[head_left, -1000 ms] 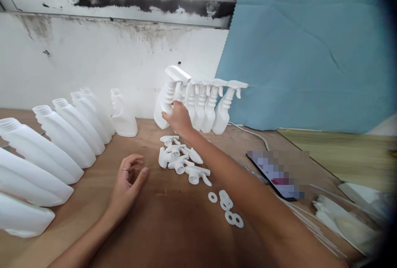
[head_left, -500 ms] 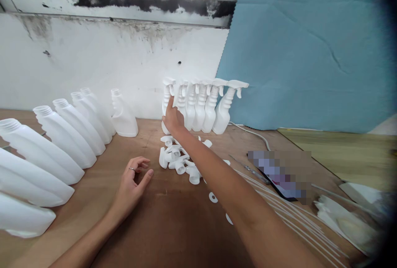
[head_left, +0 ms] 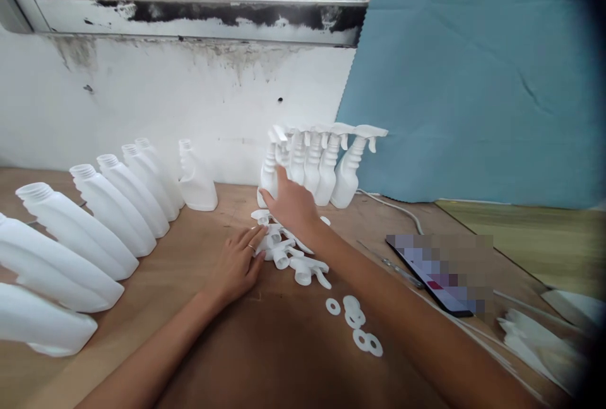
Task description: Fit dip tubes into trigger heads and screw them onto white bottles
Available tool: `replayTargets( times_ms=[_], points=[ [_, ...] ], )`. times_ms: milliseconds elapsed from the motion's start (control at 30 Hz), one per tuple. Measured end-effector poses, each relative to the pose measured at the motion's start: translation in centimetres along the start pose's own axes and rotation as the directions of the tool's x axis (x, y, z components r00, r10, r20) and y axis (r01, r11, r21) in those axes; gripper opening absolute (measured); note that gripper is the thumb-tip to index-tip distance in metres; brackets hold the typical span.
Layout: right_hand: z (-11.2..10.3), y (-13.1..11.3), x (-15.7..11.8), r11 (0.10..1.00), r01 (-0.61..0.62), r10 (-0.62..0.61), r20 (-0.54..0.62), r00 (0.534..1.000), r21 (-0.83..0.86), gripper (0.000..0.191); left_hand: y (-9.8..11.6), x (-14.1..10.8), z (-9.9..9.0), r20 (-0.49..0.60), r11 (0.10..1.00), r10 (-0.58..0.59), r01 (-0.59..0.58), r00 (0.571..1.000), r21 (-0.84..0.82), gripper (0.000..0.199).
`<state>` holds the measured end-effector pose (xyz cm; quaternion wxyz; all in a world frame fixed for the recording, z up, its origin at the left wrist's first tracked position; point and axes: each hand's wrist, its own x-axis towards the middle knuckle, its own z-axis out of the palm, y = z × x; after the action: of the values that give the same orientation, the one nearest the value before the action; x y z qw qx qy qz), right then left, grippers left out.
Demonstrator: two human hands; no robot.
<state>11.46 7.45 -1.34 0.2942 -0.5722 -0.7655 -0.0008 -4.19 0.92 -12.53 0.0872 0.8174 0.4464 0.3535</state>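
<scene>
The right hand point(head_left: 296, 204) was at the end capped bottle point(head_left: 268, 169) at twelve o'clock, thumb and forefinger spread, though whether it gripped could not be told; a light touch low on the body seemed best, since a push at the spray head could have tipped it into the other capped bottles point(head_left: 345, 178). The left hand point(head_left: 240, 265) lay with curved fingers on the loose heads point(head_left: 303, 271) near the centre, its grip hidden. Uncapped bottles point(head_left: 116, 210) stood at nine o'clock, their opaque walls hiding any contents.
</scene>
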Motion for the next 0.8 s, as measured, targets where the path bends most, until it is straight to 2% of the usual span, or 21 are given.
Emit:
replayTargets(
  times_ms=[33,100,167,233,300,433,500,567,667,800],
  points=[
    [-0.9,0.5,-1.6,1.0,0.019,-0.019,0.007,1.0,0.014,0.048,-0.1,0.1,0.0,0.016,1.0,0.011,-0.011,1.0,0.014,0.05],
    [-2.0,1.6,-4.1,0.995,0.065,-0.066,0.016,0.998,0.075,0.048,-0.2,0.1,0.1,0.023,0.999,0.017,-0.018,1.0,0.031,0.051],
    [-2.1,2.5,-5.2,0.971,0.024,0.006,-0.123,0.992,0.24,0.049,-0.4,0.0,0.3,0.011,0.999,0.017,-0.017,1.0,0.037,0.051],
    [-1.4,2.8,-4.7,0.944,-0.045,0.127,-0.234,0.964,0.328,0.058,-0.5,-0.1,0.4,-0.003,0.999,0.011,-0.011,1.0,0.036,0.052],
    [-0.4,2.6,-3.3,0.932,-0.091,0.199,-0.284,0.938,0.351,0.06,-0.5,-0.3,0.4,-0.016,1.0,-0.004,0.005,1.0,0.031,0.05],
    [1.0,1.4,-0.5,0.924,-0.109,0.236,-0.323,0.916,0.367,0.056,-0.4,-0.6,0.2,-0.054,0.999,-0.043,0.042,0.998,-0.015,0.048],
    [1.4,0.7,0.5,0.919,-0.106,0.24,-0.328,0.914,0.379,0.057,-0.7,-0.1,0.1,-0.116,0.996,-0.071,0.064,0.991,-0.063,0.047],
    [1.6,0.0,1.6,0.915,-0.099,0.236,-0.32,0.917,0.39,0.055,-1.4,1.1,0.1,-0.193,0.988,-0.112,0.089,0.975,-0.124,0.049],
    [2.1,-0.8,3.3,0.914,-0.085,0.215,-0.295,0.931,0.398,0.048,-3.2,4.5,0.7,-0.268,0.966,-0.188,0.13,0.945,-0.222,0.057],
    [2.4,-1.1,4.4,0.905,-0.034,0.138,-0.216,0.967,0.424,0.038,-5.2,9.8,2.0,-0.274,0.92,-0.29,0.189,0.917,-0.343,0.076]
  ],
)
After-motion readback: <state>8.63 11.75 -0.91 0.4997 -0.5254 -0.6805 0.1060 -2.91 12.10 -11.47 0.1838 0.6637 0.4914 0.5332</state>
